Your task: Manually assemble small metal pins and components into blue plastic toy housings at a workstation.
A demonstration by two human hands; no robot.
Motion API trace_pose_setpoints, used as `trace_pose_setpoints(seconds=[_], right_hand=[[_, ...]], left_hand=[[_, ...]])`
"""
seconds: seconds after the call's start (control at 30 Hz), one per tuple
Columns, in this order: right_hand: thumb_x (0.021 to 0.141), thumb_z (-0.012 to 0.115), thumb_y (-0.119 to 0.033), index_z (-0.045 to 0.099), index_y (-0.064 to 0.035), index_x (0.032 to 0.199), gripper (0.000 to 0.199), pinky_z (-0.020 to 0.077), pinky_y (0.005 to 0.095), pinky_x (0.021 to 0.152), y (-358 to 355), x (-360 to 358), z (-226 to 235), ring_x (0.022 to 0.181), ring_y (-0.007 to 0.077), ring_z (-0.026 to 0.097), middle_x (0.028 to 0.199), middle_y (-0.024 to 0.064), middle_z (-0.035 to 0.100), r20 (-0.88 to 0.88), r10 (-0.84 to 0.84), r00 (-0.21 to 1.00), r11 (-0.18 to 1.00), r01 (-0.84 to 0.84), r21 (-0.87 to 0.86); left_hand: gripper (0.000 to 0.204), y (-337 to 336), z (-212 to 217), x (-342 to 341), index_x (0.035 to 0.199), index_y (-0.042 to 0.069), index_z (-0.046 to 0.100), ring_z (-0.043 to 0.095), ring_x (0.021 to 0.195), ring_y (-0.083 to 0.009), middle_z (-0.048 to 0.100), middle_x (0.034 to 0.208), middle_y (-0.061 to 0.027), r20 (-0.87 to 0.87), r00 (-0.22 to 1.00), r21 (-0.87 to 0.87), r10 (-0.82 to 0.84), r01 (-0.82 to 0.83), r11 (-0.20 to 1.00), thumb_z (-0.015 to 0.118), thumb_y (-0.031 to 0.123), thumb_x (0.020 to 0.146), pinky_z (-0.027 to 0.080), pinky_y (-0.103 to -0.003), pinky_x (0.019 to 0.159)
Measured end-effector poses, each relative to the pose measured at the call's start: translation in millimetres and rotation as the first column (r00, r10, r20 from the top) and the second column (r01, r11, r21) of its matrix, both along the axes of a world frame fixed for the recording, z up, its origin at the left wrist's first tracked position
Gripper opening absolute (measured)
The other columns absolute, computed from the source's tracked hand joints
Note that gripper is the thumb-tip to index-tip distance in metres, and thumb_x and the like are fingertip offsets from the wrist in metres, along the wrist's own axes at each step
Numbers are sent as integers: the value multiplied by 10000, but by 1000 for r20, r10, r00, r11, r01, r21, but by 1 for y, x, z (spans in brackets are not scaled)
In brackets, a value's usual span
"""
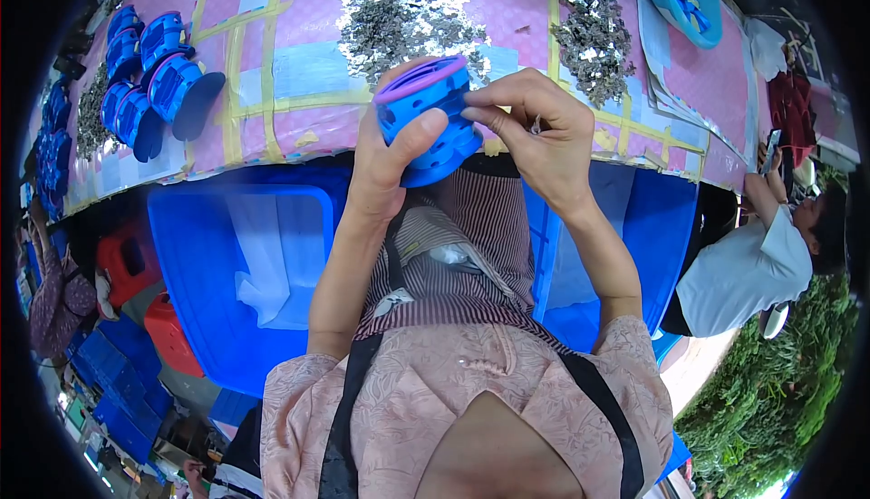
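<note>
Table [313,9]: pink cover, yellow tape along its seams. Left bin [186,259] and right bin [657,232]: blue, below the near edge. Large heap [399,23]: silvery flat bits, mid-table. Blue pieces [172,82]: grouped toward the near edge's left end. Basin [708,32]: teal, toward the far right corner, blue parts inside. Small heap [594,41]: similar bits, between large heap and basin. Left hand [385,150]: wrapped round the cup, thumb across its front. Right hand [548,127]: thumb and forefinger narrowly spaced at the cup's right side; anything pinched, cannot tell. Cup [446,105]: blue, dark-spotted, pink-rimmed, tilted, held above the near edge's middle.
</note>
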State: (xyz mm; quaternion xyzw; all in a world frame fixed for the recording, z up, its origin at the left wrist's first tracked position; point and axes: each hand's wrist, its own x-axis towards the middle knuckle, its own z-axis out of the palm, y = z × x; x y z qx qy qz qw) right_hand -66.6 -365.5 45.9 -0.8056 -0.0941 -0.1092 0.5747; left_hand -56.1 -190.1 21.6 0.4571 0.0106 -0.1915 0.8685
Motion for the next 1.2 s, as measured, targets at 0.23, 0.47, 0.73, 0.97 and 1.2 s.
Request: trace_pose_setpoints(seconds=[0.23, 0.47, 0.73, 0.97, 1.2], right_hand=[[766, 767, 45, 647, -21, 1039, 305, 451, 200, 557, -3, 4, 10, 706, 43, 579, 901, 46, 622, -239, 69, 968, 987, -31, 160], [879, 706, -177, 586, -38, 1272, 434, 387, 182, 540, 13, 14, -5, 683, 21, 513, 944, -18, 591, -351, 320, 880, 940, -250, 230], [855, 708, -403, 585, -131, 785, 306, 176, 209, 395, 69, 120, 18, 422, 18, 311, 605, -80, 449, -585, 253, 771, 915, 6, 404], [763, 786, -467, 590, -42, 724, 469, 213, 251, 374, 202, 246, -13, 415, 59, 348, 617, 0, 499, -581, 306, 754, 949, -193, 249], [726, 805, -466, 581, -40, 697, 483, 259, 271, 375, 255, 288, -30, 423, 89, 399, 579, 5, 486, -602, 272, 751, 961, -183, 205]], left_hand=[[781, -1, 6, 1, 1359, 5, 438, 606, 1104, -226, 580, 1227, -152, 35, 999, -19, -19, 20, 1000, 785, 334, 742, 512, -350, 944], [763, 29, 7, -6, 1374, 8, 438, 600, 1115, -219, 575, 1246, -131, -93, 992, -199, -81, 61, 978, 753, 325, 755, 504, -352, 953], [801, 108, 1, 33, 1376, -16, 424, 441, 1239, -368, 493, 1281, -202, 891, 402, 450, 211, -840, -302, 711, 496, 830, 355, -473, 1044], [862, 171, -23, 82, 1439, 1, 344, 383, 1264, -481, 353, 1375, -313, 773, 584, 619, 250, -606, -500, 746, 415, 798, 310, -550, 1060], [861, 184, -28, 104, 1423, -66, 316, 381, 1278, -480, 364, 1389, -312, 810, 563, 583, 162, -802, -129, 760, 324, 798, 305, -555, 1076]])
